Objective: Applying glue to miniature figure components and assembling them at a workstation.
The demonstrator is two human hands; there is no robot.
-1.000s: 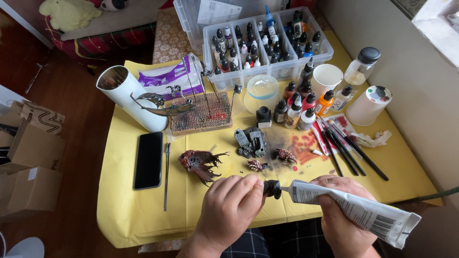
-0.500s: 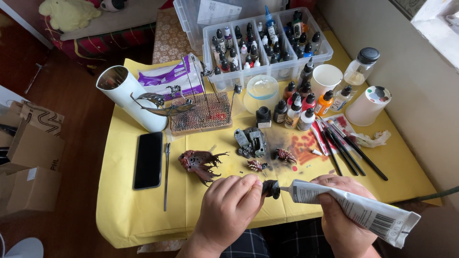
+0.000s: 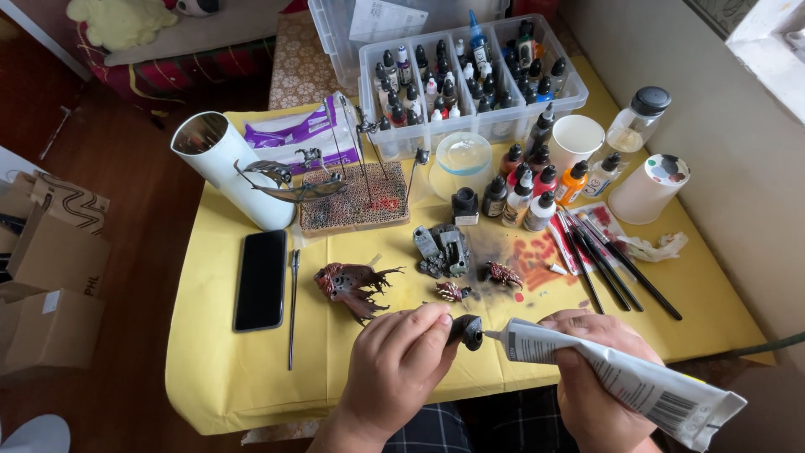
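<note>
Left hand [image 3: 401, 369] pinches a small dark miniature part [image 3: 466, 330]; right hand [image 3: 597, 377], its grip closed round a white glue tube [image 3: 625, 382], holds the nozzle against the part above the yellow surface [image 3: 251, 369].

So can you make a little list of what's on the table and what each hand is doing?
left hand: fingers pinch a small dark round piece
right hand: grips a white glue tube, nozzle at the dark piece
table: covered in yellow
near the hands: reddish spiky model, grey rubble piece, two small reddish bits
left side: black phone, thin metal tool, white pipe
back: clear box of paint bottles, cork block with wires
right side: black brushes, two paper cups
</note>
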